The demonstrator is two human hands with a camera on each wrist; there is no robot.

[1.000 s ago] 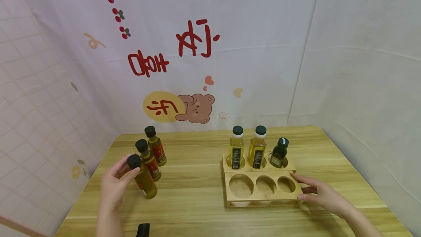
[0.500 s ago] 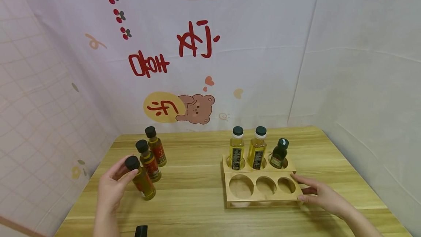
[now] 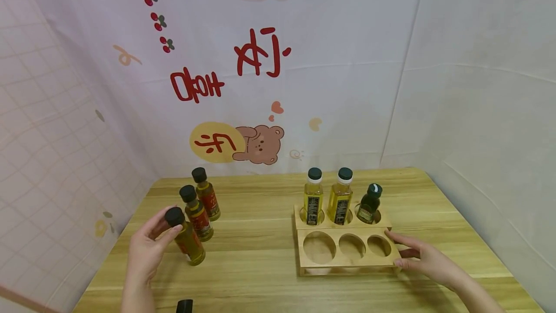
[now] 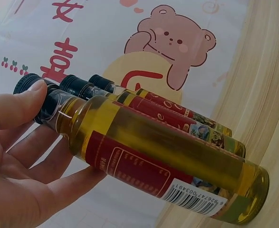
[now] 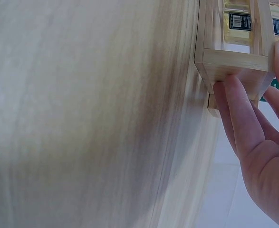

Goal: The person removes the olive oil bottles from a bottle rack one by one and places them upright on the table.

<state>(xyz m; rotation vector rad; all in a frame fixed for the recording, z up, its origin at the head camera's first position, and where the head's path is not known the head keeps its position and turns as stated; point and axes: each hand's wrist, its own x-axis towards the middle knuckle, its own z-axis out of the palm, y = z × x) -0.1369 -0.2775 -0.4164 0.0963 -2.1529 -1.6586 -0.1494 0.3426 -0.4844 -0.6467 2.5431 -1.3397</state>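
Note:
My left hand (image 3: 147, 245) holds the nearest oil bottle (image 4: 177, 152) by its dark cap and neck, thumb on the cap and fingers round the far side. This bottle has a red label and yellow oil, and it stands upright or nearly so on the table. Two similar bottles, a middle one (image 3: 200, 220) and a rear one (image 3: 208, 199), stand in a row behind it. My right hand (image 3: 427, 261) grips the right end of a two-step wooden bottle rack (image 3: 347, 261), fingers against its end panel (image 5: 248, 76).
In the rack's rear row stand two clear yellow-oil bottles, one left (image 3: 312, 202) and one middle (image 3: 340, 202), and a small dark green bottle (image 3: 369, 206). The front row has three round holes. A black object (image 3: 184, 306) shows at the table's front edge.
My left hand and the nearest bottle have shifted slightly left and toward the front, a little away from the other bottles. My right hand stays at the rack.

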